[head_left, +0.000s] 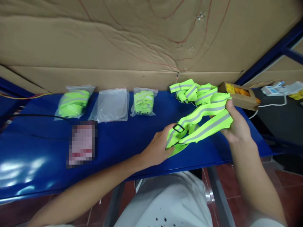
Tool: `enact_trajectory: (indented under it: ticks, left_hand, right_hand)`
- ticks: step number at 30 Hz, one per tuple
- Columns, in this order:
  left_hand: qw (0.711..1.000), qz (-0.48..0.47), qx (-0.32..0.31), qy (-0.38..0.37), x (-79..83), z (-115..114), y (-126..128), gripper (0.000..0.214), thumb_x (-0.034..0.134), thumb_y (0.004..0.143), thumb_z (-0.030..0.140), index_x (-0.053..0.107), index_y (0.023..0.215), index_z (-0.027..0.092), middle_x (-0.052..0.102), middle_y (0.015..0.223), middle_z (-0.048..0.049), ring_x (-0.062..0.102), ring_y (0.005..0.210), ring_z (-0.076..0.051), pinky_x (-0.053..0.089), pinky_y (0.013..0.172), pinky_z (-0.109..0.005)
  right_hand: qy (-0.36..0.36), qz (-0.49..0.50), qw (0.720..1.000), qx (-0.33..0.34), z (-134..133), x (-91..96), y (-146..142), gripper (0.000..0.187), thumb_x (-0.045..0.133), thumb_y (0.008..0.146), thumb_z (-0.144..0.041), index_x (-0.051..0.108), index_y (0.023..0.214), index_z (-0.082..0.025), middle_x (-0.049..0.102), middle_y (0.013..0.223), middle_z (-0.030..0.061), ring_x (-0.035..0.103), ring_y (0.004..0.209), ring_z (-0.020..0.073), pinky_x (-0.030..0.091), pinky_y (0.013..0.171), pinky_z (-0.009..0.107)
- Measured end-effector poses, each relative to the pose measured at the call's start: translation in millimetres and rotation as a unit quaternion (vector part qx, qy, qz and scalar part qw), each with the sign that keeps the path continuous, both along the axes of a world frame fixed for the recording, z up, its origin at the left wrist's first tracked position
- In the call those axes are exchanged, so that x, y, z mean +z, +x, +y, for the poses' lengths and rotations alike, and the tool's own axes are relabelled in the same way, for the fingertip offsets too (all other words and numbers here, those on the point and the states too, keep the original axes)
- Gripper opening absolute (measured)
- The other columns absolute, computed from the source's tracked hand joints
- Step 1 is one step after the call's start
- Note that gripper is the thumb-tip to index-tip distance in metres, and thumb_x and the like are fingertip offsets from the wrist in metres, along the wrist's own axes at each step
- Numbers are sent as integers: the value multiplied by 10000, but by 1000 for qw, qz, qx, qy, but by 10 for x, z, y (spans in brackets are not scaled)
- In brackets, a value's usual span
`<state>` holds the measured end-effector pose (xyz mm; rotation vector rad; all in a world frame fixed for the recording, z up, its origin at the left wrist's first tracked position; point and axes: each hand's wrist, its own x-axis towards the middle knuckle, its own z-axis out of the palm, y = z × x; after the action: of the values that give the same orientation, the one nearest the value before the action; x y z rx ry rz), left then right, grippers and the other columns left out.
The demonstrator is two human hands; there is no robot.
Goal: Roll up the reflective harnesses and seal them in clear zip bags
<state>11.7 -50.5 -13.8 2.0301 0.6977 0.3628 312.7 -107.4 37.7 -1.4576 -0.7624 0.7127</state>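
A neon yellow-green reflective strap (pixel 203 112) with a grey stripe and a black buckle stretches between my hands above the blue table. At its left end, by the buckle, my left hand (pixel 159 145) is closed round it. My right hand (pixel 238 123) grips the far end of the loop, thumb on top. Behind the strap lies a loose pile of similar neon straps (pixel 187 90). Left of that stand a clear bag of folded neon straps (pixel 143 102), a stack of clear zip bags (pixel 112 105) and a fuller bag of neon straps (pixel 74 102).
The blue table (pixel 113 142) ends at a front edge close to my body. A pixelated flat object (pixel 81 143) lies at left, with a dark cable near it. An open cardboard box (pixel 239 94) sits at the back right. Cardboard (pixel 94 47) covers the wall behind.
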Motion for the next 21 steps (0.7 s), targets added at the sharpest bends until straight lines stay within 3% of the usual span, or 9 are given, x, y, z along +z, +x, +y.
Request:
enact_trajectory:
  ticks: [3, 4, 6, 9, 11, 13, 16, 18, 21]
  left_hand:
    - [998, 1, -7, -60, 90, 184, -29, 691, 668, 887, 274, 384, 1515, 229, 669, 1369, -111, 687, 1177, -298, 558, 998, -448]
    - [997, -4, -17, -71, 129, 256, -39, 675, 688, 873, 291, 416, 1487, 221, 688, 1331, -96, 699, 1142, -285, 566, 972, -418]
    - [998, -2, -32, -55, 208, 388, -65, 630, 708, 844, 280, 487, 1431, 220, 713, 1278, -66, 709, 1101, -269, 572, 934, -375]
    - [992, 64, 24, 107, 325, 524, -131, 507, 611, 793, 99, 615, 1286, 216, 724, 1239, -60, 714, 1092, -275, 568, 915, -364]
    - [957, 109, 95, 253, 393, 567, -193, 486, 544, 748, 21, 662, 1181, 208, 719, 1206, -79, 710, 1094, -290, 566, 913, -380]
    - [918, 103, 148, 354, 438, 584, -251, 455, 543, 740, 11, 664, 1132, 207, 707, 1167, -94, 696, 1092, -299, 565, 926, -394]
    - [889, 58, 164, 424, 430, 572, -278, 525, 587, 733, 28, 620, 1223, 215, 675, 1200, -108, 654, 1142, -308, 542, 991, -421]
    - [879, 80, 127, 452, 377, 528, -246, 567, 624, 742, 48, 597, 1287, 201, 648, 1236, -135, 629, 1154, -334, 525, 985, -455]
    - [876, 133, -2, 464, 290, 407, -174, 473, 689, 802, 109, 630, 1266, 181, 635, 1248, -154, 619, 1117, -340, 495, 920, -456]
  right_hand:
    - [50, -101, 990, -86, -82, 63, 124, 438, 725, 897, -559, 770, 1034, -146, 777, 886, 106, 716, 700, 217, 557, 655, 328]
    - [66, -171, 974, -130, -118, 98, 177, 401, 765, 866, -517, 783, 1003, -141, 763, 853, 91, 693, 680, 205, 538, 648, 322]
    - [85, -326, 918, -210, -198, 178, 290, 358, 813, 815, -445, 811, 978, -126, 741, 806, 74, 658, 665, 189, 506, 655, 314]
    - [69, -490, 827, -267, -307, 283, 397, 418, 806, 816, -439, 834, 1079, -116, 763, 832, 98, 675, 707, 209, 504, 721, 332]
    - [50, -535, 797, -275, -353, 316, 387, 451, 794, 833, -469, 834, 1115, -119, 778, 854, 117, 691, 719, 224, 509, 741, 340]
    - [55, -549, 784, -284, -377, 307, 327, 466, 774, 852, -500, 832, 1114, -119, 788, 886, 133, 710, 741, 242, 521, 755, 348]
    - [94, -540, 783, -293, -406, 206, 222, 482, 732, 886, -519, 813, 1150, -124, 800, 981, 144, 747, 846, 271, 554, 813, 356]
    - [78, -538, 803, -245, -441, 82, 180, 460, 729, 901, -520, 802, 1167, -152, 807, 1023, 141, 764, 883, 270, 571, 829, 342]
    - [22, -560, 818, -129, -527, -143, 165, 412, 723, 936, -507, 781, 1205, -201, 809, 1112, 131, 784, 956, 270, 586, 881, 337]
